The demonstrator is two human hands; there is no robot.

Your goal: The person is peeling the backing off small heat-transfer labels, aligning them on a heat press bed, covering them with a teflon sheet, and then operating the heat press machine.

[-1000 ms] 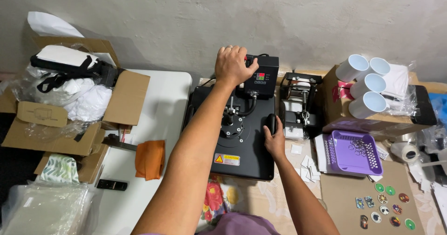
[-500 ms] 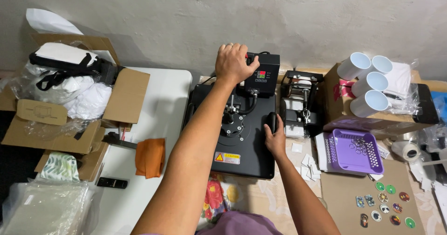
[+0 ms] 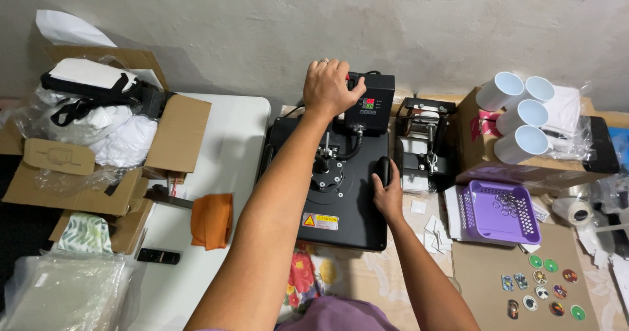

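A flat black metal heat press [image 3: 337,193] sits on the surface directly ahead of the person, its long axis running away from them toward the wall. The left hand [image 3: 329,87] rests closed over the press's far end, beside its black control box [image 3: 371,101]. The right hand [image 3: 388,196], nearer, grips the black handle [image 3: 382,171] on the press's right edge.

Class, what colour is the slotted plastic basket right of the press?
Purple; the basket shows best in the head view.
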